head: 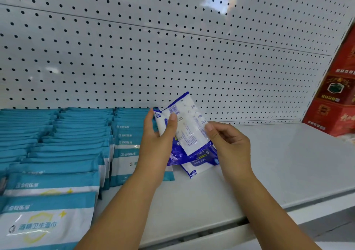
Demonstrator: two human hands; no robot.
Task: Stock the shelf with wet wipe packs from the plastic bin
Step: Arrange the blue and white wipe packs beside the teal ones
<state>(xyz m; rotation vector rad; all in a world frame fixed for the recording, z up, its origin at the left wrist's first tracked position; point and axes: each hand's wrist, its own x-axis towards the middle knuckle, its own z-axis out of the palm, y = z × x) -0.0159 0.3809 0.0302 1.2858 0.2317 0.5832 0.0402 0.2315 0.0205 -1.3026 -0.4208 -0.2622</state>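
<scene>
Both hands over the white metal shelf (pixel 269 163), just right of the teal-and-white wipe pack rows (pixel 76 134). Left hand (pixel 155 144) grips a small bunch of blue-and-white soft plastic alcohol wipe packs (pixel 189 123), thumb across the top one. Right hand (pixel 230 146) fingers (pixel 208 127) pinch that pack's right edge. Packs are likely light, floppy, slick film: hold across the flat faces, not the seams.

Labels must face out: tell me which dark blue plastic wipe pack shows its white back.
The top pack, pinched between left hand and right hand; packs beneath show blue fronts.
</scene>
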